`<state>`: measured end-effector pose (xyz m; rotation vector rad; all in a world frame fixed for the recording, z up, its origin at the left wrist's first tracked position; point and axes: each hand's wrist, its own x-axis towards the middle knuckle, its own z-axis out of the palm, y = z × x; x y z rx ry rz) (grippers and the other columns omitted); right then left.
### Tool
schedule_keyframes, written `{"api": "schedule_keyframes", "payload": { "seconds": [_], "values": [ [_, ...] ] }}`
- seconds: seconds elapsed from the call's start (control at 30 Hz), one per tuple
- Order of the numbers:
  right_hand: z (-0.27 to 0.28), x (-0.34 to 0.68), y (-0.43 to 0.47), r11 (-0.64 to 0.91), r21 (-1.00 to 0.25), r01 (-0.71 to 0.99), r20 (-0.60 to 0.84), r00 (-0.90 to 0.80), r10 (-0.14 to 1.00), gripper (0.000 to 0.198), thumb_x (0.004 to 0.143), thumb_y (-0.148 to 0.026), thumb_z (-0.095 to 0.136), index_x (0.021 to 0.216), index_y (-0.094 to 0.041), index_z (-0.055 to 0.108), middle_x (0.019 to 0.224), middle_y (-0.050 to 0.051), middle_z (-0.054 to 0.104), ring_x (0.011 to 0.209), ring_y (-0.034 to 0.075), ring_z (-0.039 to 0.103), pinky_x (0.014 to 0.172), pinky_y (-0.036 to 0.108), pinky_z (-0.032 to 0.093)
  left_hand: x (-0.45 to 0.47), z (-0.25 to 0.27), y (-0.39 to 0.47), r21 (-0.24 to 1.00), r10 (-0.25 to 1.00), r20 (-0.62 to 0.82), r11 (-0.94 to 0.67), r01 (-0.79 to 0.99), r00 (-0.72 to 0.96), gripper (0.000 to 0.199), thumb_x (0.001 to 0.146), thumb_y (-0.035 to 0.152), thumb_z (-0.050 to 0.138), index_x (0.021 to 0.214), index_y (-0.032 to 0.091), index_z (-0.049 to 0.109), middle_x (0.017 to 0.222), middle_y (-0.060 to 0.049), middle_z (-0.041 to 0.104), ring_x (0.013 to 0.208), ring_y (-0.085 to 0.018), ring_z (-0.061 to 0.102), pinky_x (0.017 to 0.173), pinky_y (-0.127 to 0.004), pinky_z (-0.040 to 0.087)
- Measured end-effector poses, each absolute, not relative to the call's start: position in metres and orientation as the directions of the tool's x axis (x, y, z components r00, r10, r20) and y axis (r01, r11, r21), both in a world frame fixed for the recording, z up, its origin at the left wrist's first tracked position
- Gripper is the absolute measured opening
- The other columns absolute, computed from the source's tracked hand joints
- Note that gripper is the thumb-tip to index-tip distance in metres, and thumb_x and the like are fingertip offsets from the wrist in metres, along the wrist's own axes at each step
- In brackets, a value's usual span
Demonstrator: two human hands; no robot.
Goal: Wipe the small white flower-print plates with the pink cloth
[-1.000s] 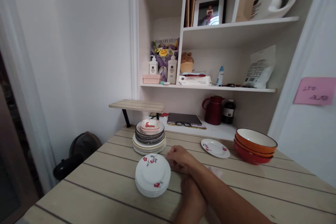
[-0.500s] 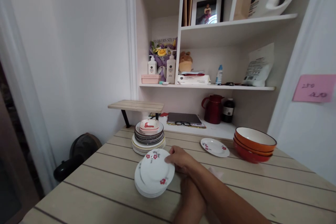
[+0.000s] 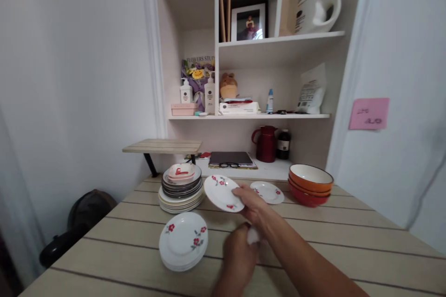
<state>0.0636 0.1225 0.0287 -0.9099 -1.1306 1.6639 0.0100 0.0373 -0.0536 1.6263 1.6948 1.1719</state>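
My right hand (image 3: pixel 251 202) is closed on the rim of a small white plate (image 3: pixel 223 193) with red flowers and grey leaves. It holds the plate tilted above the table. Below it, my left hand (image 3: pixel 240 243) is blurred and closed around a white tissue (image 3: pixel 253 235), of which only a part shows. A stack of matching flowered plates (image 3: pixel 183 241) sits at the front left of my hands. One more flowered plate (image 3: pixel 267 192) lies flat on the table beyond my right hand.
A taller stack of mixed plates (image 3: pixel 181 199) topped by small red-and-white dishes (image 3: pixel 181 172) stands left. Orange and red bowls (image 3: pixel 310 185) are nested at right. Behind are a laptop (image 3: pixel 228 158), glasses (image 3: pixel 229 164), a red jug (image 3: pixel 266 144) and a raised wooden shelf (image 3: pixel 162 146).
My right hand has lifted the top flowered plate off the stack and moved it up and right. My left hand now shows more clearly, with the white tissue. The view has shifted right.
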Motion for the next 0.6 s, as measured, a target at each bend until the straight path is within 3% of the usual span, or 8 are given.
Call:
{"api": "schedule_keyframes", "payload": {
  "seconds": [0.13,0.27,0.43,0.6],
  "values": [
    [0.044,0.132,0.112,-0.158,-0.883,-0.442,-0.051,-0.245,0.968,0.052,0.069,-0.013,0.072,0.115,-0.025,0.051,0.087,0.000,0.071,0.062,0.013,0.066,0.059,0.026,0.054,0.005,-0.048,0.039,0.887,0.960,0.268,-0.214,0.408,-0.078,0.023,0.076,0.025,0.059,0.094,0.020,0.072,0.088,-0.006,0.076,0.080,-0.024,0.066,0.070,-0.028,0.044],
    [0.033,0.185,0.091,-0.194,-0.814,-0.548,-0.068,-0.242,0.968,0.047,0.067,-0.014,0.079,0.108,-0.022,0.058,0.084,0.001,0.073,0.062,0.013,0.067,0.056,0.024,0.053,0.001,-0.046,0.044,0.944,0.963,0.261,-0.238,0.228,-0.072,0.035,0.076,0.031,0.063,0.108,0.018,0.071,0.096,-0.007,0.076,0.085,-0.024,0.067,0.077,-0.028,0.047],
    [0.010,0.202,0.073,-0.251,-0.717,-0.650,-0.020,-0.341,0.940,0.037,0.066,-0.010,0.080,0.100,-0.015,0.065,0.082,0.005,0.075,0.064,0.015,0.069,0.059,0.025,0.054,0.002,-0.036,0.043,0.976,0.973,0.199,-0.207,-0.061,-0.114,0.051,0.063,0.043,0.079,0.104,0.013,0.072,0.105,-0.014,0.075,0.101,-0.030,0.067,0.092,-0.035,0.046],
    [0.013,0.190,0.065,-0.181,-0.714,-0.676,0.077,-0.333,0.940,0.042,0.064,-0.012,0.080,0.104,-0.014,0.066,0.088,0.009,0.076,0.072,0.019,0.070,0.068,0.031,0.055,0.000,-0.018,0.033,0.933,0.977,0.058,-0.126,-0.336,-0.206,0.069,0.051,0.048,0.087,0.110,0.016,0.070,0.103,-0.015,0.075,0.099,-0.030,0.069,0.093,-0.038,0.047]
  ]
}}
